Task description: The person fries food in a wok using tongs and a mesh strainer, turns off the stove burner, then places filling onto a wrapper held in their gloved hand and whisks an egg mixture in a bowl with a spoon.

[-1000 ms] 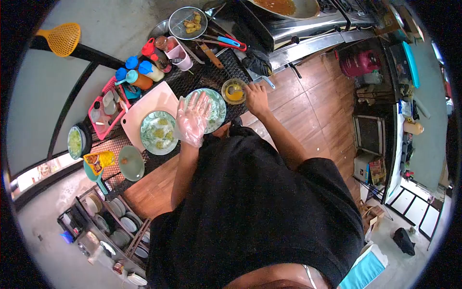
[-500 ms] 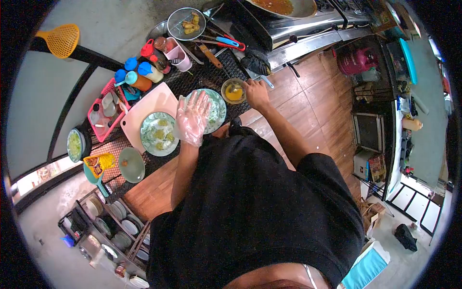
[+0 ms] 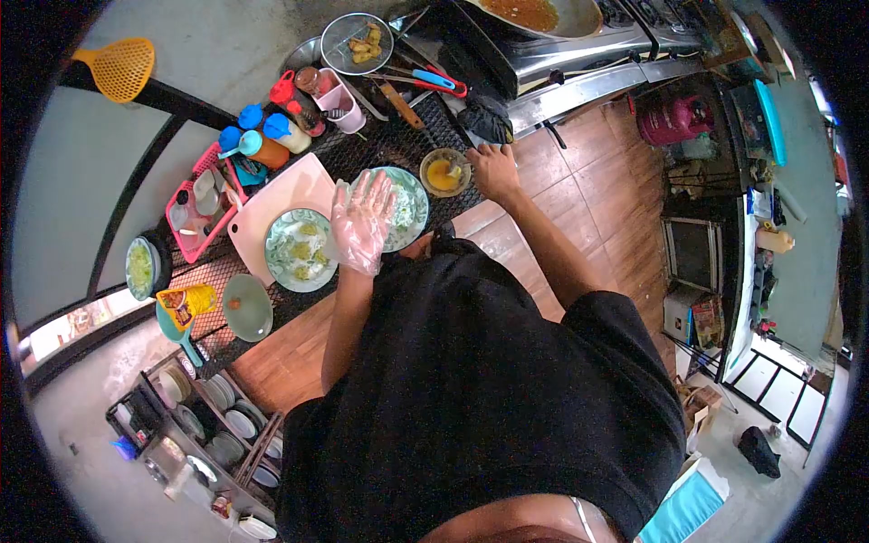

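My left hand [image 3: 361, 223], in a clear plastic glove, is open with the palm up and fingers spread. It hovers between two green-and-white patterned plates. The left plate [image 3: 300, 281] holds a few yellowish lumps in white powder. Partly behind my fingers, the other plate [image 3: 414, 201] carries white and greenish bits. My right hand [image 3: 493, 172] is closed at the right rim of a small bowl [image 3: 444, 173] of yellow liquid that looks like beaten egg. It grips a utensil [image 3: 455, 169] whose tip dips into the liquid; whether spoon or fork, I cannot tell.
A pink cutting board [image 3: 258, 222] lies under the left plate. Behind it stand squeeze bottles [image 3: 264, 150] and a pink basket [image 3: 204, 201]. A strainer [image 3: 358, 43] with fried pieces sits near the stove [image 3: 579, 61]. A green bowl [image 3: 247, 312] rests at the left.
My right hand has shifted slightly right, and the utensil tip has moved to the bowl's right side. The left hand stays about where it was. The whole view has shifted a little.
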Demonstrator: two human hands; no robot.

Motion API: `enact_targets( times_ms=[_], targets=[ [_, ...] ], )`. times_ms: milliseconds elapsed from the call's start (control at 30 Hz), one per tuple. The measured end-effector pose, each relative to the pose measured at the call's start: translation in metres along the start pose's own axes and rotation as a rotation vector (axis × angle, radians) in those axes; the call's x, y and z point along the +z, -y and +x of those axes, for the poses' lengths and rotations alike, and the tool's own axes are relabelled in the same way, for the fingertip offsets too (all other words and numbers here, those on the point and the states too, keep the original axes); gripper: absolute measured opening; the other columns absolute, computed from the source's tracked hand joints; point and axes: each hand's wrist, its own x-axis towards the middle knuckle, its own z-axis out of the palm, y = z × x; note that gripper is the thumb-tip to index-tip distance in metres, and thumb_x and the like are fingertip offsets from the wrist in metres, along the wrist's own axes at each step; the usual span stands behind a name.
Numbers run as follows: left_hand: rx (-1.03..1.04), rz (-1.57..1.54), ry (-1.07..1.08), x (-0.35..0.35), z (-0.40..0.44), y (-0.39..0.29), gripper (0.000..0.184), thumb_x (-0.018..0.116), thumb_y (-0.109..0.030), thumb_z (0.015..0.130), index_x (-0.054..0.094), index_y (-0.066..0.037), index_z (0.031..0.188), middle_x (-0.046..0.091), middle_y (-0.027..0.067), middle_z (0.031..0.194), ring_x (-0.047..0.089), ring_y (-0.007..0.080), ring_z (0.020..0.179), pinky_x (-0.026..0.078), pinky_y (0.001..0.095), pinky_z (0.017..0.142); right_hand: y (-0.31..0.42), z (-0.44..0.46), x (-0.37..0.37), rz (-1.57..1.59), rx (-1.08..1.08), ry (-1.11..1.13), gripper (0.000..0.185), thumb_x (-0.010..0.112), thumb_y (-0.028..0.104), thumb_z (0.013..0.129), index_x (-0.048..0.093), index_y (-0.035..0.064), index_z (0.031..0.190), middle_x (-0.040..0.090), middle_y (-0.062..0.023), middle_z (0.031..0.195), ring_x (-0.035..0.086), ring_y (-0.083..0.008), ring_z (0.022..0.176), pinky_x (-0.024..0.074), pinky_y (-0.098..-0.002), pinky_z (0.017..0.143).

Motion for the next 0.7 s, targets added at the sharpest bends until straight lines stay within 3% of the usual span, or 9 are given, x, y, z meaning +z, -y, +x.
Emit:
enact_targets(
  times_ms=[100,367,500,600,700],
  targets=[
    [-0.006,-0.005,-0.011,0.003,0.0,0.0,0.067,0.044,-0.044,0.1,0.025,-0.001,0.148,0.027,0.0222,0.154,0.023,0.0306,0.145,0.023,0.0465,0.117,-0.001,0.0,-0.003,0.031,0.033,0.008,0.024,0.05,0.012,0.084,0.064,0.0146,0.103,0.064,-0.0098,0.099,0.062,-0.0258,0.1,0.0408,-0.0429,0.085],
    [-0.01,-0.028,-0.012,-0.002,0.003,0.0,0.066,0.043,-0.044,0.101,0.027,0.0,0.148,0.027,0.0222,0.154,0.022,0.031,0.145,0.023,0.0468,0.117,-0.012,-0.003,-0.006,0.107,0.144,0.087,0.025,0.052,0.012,0.08,0.064,0.0095,0.102,0.07,-0.0151,0.083,0.068,-0.0305,0.075,0.0447,-0.0467,0.084],
    [-0.017,-0.042,-0.012,0.001,0.005,0.001,0.066,0.044,-0.044,0.101,0.028,0.001,0.147,0.028,0.0229,0.153,0.022,0.0311,0.145,0.023,0.0468,0.117,-0.009,-0.005,0.007,0.107,0.133,0.115,0.024,0.053,0.015,0.082,0.066,0.0108,0.102,0.07,-0.0149,0.082,0.069,-0.031,0.076,0.0459,-0.0485,0.084],
    [-0.023,-0.049,-0.011,0.001,0.005,0.0,0.066,0.044,-0.044,0.101,0.028,0.0,0.147,0.029,0.0226,0.153,0.022,0.0311,0.145,0.024,0.0467,0.117,-0.006,-0.006,0.006,0.182,0.277,0.084,0.021,0.055,0.019,0.083,0.069,0.0118,0.097,0.07,-0.0151,0.082,0.069,-0.0334,0.079,0.0498,-0.0491,0.081],
    [-0.019,-0.014,-0.003,0.0,0.003,0.0,0.066,0.045,-0.044,0.1,0.029,0.0,0.147,0.03,0.0224,0.152,0.024,0.0312,0.145,0.025,0.0468,0.116,-0.012,-0.01,0.004,0.295,0.406,0.214,0.02,0.057,0.023,0.082,0.072,0.012,0.09,0.07,-0.0169,0.088,0.068,-0.0349,0.085,0.0534,-0.0482,0.077]
  ],
)
